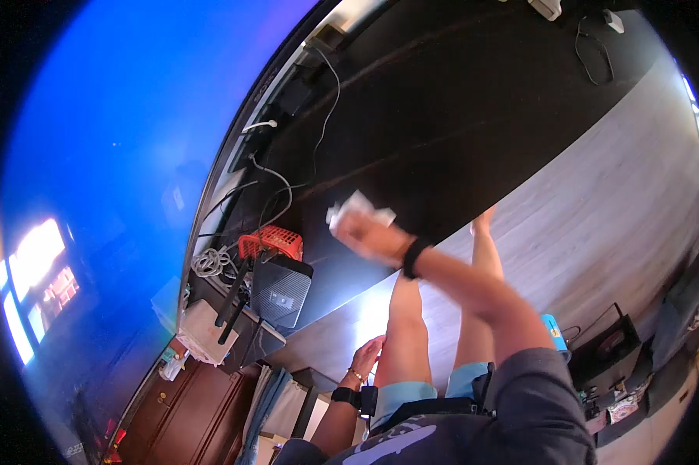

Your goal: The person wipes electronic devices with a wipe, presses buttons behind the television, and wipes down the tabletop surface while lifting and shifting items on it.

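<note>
My right hand point(367, 237), with a black band at the wrist, is closed on a crumpled white tissue point(359, 208), held at the dark cabinet top point(411, 116). Both are blurred by motion, and I cannot tell whether the tissue touches the surface. Down beside my left leg hangs my left hand point(367, 356), wearing a bracelet and a dark watch. Its fingers look stretched out, and no held thing shows there. Left of my right hand, a red plastic basket point(276, 242) stands behind a grey-black router box point(282, 293) with dark antennas.
A large television point(132, 155) with a lit blue screen runs along the left. Loose cables point(287, 194) trail over the cabinet by its base. White adapters point(547, 8) lie at the far end. Wood-look floor point(597, 178) stretches to the right, with a black stand point(609, 349) on it.
</note>
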`<state>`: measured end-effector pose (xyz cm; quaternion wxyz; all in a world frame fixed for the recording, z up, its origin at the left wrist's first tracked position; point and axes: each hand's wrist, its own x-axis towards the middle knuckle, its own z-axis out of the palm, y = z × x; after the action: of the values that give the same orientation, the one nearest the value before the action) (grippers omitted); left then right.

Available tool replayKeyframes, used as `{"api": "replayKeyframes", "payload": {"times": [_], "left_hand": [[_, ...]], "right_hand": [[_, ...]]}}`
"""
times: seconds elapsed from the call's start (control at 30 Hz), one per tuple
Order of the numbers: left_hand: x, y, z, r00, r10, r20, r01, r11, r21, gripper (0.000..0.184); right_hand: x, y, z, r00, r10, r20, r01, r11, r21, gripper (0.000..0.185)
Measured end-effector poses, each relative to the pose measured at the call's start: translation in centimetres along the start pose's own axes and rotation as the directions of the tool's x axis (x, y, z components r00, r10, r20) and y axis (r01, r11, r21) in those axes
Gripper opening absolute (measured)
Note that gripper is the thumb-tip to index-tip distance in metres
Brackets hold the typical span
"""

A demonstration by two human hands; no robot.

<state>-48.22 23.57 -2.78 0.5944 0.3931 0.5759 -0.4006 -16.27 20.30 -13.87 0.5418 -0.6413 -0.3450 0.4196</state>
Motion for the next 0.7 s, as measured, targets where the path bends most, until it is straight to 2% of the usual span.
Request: {"api": "replayKeyframes", "payload": {"times": [0.03, 0.07, 0.1, 0.13, 0.2, 0.27, 0.33, 0.4, 0.47, 0.5, 0.6, 0.67, 0.7], "left_hand": [[-0.3, 0.9, 0.6, 1.0, -0.003, -0.004, 0.003, 1.0, 0.025, 0.047], [-0.2, 1.6, 0.8, 1.0, -0.007, -0.01, 0.008, 0.998, 0.055, 0.046], [0.6, 0.3, 0.4, 0.996, 0.088, 0.014, -0.089, 0.987, 0.135, 0.044], [0.7, 0.3, 0.3, 0.997, 0.081, 0.007, -0.081, 0.986, 0.145, 0.044], [0.6, 0.4, 0.7, 0.993, 0.105, 0.05, -0.113, 0.975, 0.19, 0.044], [0.2, 1.3, 1.2, 0.992, 0.119, 0.05, -0.127, 0.97, 0.208, 0.045], [0.1, 2.0, 1.3, 0.996, 0.081, 0.042, -0.086, 0.985, 0.151, 0.045], [-0.1, 3.0, 1.7, 0.996, 0.08, 0.04, -0.086, 0.985, 0.152, 0.046], [-0.3, 4.0, 2.2, 0.996, 0.079, 0.042, -0.085, 0.984, 0.157, 0.046], [-0.3, 4.5, 2.4, 0.996, 0.06, 0.058, -0.069, 0.984, 0.163, 0.047], [-0.7, 6.5, 3.3, 0.998, 0.012, 0.062, -0.021, 0.99, 0.136, 0.049], [-1.2, 7.6, 3.9, 0.998, -0.02, 0.058, 0.014, 0.995, 0.099, 0.05], [-1.3, 8.0, 4.1, 0.997, -0.04, 0.061, 0.034, 0.995, 0.094, 0.051]], "right_hand": [[0.5, 1.4, 4.2, 0.98, 0.052, 0.19, 0.011, 0.95, -0.313, 0.021], [0.7, 5.5, 9.3, 0.969, -0.248, -0.011, 0.226, 0.897, -0.379, 0.022], [1.0, 2.3, 7.3, 0.986, -0.157, 0.048, 0.162, 0.889, -0.428, 0.022], [2.5, 3.0, 7.8, 0.977, -0.215, -0.006, 0.184, 0.848, -0.497, 0.021], [6.9, 3.2, 4.5, 0.974, -0.22, -0.048, 0.169, 0.857, -0.487, 0.021], [11.8, 4.5, 0.9, 0.975, -0.046, -0.219, -0.003, 0.976, -0.216, 0.02], [13.7, 3.2, -4.8, 0.923, -0.133, -0.362, 0.045, 0.969, -0.242, 0.02], [15.2, 3.0, -8.6, 0.878, -0.169, -0.448, 0.005, 0.938, -0.345, 0.021], [15.0, 2.6, -12.3, 0.827, -0.322, -0.461, 0.058, 0.864, -0.5, 0.025], [16.1, 3.0, -13.2, 0.823, -0.099, -0.56, -0.094, 0.948, -0.306, 0.026], [14.7, 4.3, -17.9, 0.744, -0.271, -0.61, -0.035, 0.897, -0.441, 0.028], [13.0, 3.1, -22.0, 0.688, 0.014, -0.726, -0.117, 0.989, -0.092, 0.022], [11.9, 2.9, -24.4, 0.672, -0.072, -0.737, -0.126, 0.97, -0.209, 0.019]]}}
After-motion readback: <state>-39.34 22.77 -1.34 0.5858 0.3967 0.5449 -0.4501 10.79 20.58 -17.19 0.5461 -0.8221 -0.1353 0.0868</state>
